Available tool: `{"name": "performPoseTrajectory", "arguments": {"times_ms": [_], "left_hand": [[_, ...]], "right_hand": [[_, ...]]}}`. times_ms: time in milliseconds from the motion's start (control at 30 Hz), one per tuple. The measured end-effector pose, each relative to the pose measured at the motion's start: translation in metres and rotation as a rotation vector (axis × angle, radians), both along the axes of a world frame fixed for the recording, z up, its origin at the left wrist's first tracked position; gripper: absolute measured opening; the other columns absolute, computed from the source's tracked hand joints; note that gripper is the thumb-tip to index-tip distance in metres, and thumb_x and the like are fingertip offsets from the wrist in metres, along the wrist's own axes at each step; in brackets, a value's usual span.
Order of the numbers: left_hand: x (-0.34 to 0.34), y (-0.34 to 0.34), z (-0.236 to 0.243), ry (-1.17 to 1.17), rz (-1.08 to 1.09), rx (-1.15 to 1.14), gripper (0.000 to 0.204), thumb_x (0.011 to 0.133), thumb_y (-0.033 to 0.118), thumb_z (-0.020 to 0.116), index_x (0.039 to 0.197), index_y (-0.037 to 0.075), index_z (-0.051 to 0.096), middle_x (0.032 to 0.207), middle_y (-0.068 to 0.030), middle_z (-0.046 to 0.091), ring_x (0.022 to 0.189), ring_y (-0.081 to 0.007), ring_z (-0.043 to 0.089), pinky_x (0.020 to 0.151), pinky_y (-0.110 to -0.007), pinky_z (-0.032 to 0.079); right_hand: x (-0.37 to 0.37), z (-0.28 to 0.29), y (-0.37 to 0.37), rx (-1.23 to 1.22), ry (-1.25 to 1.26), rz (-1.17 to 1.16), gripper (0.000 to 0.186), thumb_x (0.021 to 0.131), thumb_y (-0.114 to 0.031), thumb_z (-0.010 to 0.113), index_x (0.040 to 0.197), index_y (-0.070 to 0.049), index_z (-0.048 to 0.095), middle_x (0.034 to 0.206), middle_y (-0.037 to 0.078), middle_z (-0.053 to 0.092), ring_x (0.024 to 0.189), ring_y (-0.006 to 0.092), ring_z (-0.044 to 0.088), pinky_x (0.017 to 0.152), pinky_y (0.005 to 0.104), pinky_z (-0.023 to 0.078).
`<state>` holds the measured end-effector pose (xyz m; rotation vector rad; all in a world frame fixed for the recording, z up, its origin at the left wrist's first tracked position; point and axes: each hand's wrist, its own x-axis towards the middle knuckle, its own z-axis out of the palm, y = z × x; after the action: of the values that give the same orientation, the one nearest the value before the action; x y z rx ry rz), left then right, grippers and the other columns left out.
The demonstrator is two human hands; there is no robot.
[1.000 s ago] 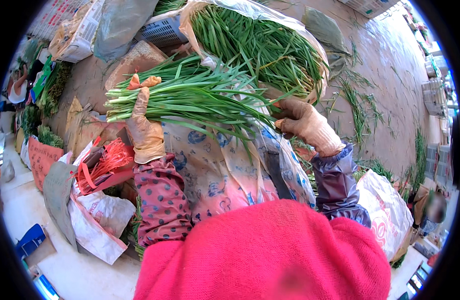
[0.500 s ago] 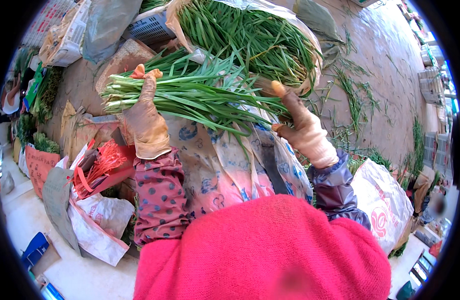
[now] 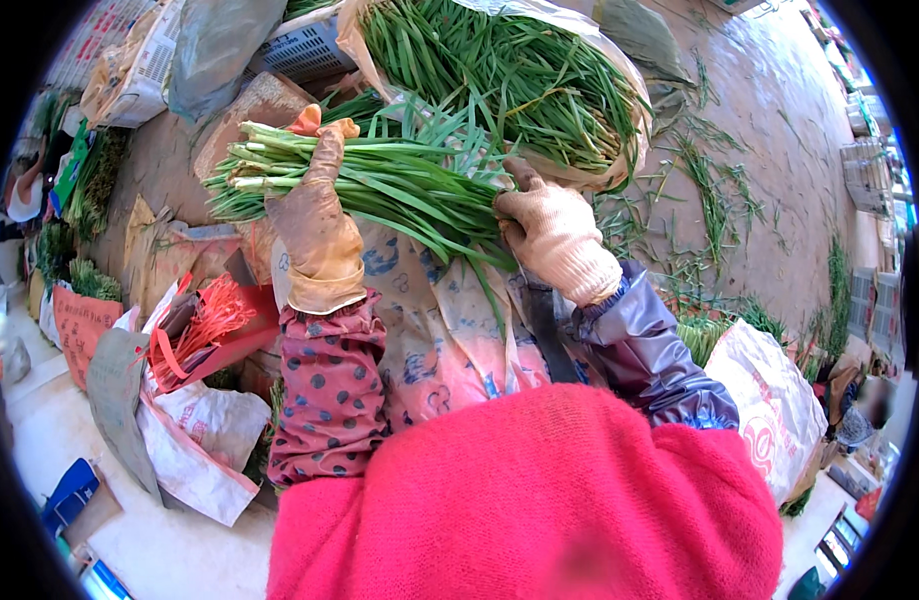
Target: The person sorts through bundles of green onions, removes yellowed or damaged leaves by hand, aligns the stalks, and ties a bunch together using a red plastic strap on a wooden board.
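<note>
A bunch of long green leaves that look like garlic chives (image 3: 409, 192) lies sideways over my lap, its pale cut stems to the left. My left hand (image 3: 319, 225), in a stained glove with orange fingertips, is closed around it near the stem end. On the leafy side, my right hand (image 3: 561, 232), in a whitish knit glove with dark, dirty fingers, is closed on the leaves; its fingertips are partly hidden. Beneath them, a plastic sheet with blue print (image 3: 419, 345) covers my lap. Just beyond, more chives (image 3: 489, 70) fill a large open plastic bag (image 3: 642, 125).
Red plastic ties (image 3: 219, 315) stick out of a red holder at my left, beside crumpled sacks (image 3: 219, 425). A white sack (image 3: 769, 400) stands at my right. Loose leaves (image 3: 709, 190) litter the brown floor. Plastic crates (image 3: 304, 50) stand at the back left.
My right hand has moved left and inward and has closed on the leafy part of the bunch. My left hand has shifted slightly right, still holding the bunch.
</note>
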<state>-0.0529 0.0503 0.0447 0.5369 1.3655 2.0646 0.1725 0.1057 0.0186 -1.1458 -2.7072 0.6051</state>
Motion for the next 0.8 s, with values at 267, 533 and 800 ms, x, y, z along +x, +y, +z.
{"name": "performPoseTrajectory", "arguments": {"times_ms": [267,533,800], "left_hand": [[0.010,0.004,0.022,0.175,0.032,0.026,0.032,0.086,0.009,0.067,0.115,0.000,0.057,0.099,-0.0081,0.066,0.093,-0.0139,0.060,0.087,-0.031,0.047],[0.043,0.023,0.042,0.028,-0.259,0.204,0.025,0.084,0.007,0.070,0.100,0.006,0.052,0.096,-0.0010,0.053,0.095,-0.0168,0.054,0.094,-0.038,0.044],[0.092,0.035,0.046,0.147,-0.499,0.225,0.024,0.085,0.007,0.069,0.106,0.002,0.059,0.105,-0.0104,0.066,0.098,-0.0190,0.063,0.088,-0.032,0.051]], "right_hand": [[-0.024,0.036,0.007,-0.298,0.124,-0.096,0.029,0.077,-0.016,0.057,0.104,-0.010,0.065,0.113,0.016,0.061,0.100,0.0345,0.060,0.085,0.0408,0.049],[-0.009,0.050,0.015,-0.215,0.440,-0.032,0.024,0.082,-0.014,0.062,0.103,-0.002,0.064,0.093,0.019,0.065,0.088,0.0353,0.064,0.076,0.0386,0.051],[0.009,0.062,0.030,0.227,0.619,-0.281,0.016,0.076,-0.004,0.058,0.091,-0.004,0.066,0.090,0.019,0.065,0.075,0.0347,0.064,0.067,0.0376,0.052]]}}
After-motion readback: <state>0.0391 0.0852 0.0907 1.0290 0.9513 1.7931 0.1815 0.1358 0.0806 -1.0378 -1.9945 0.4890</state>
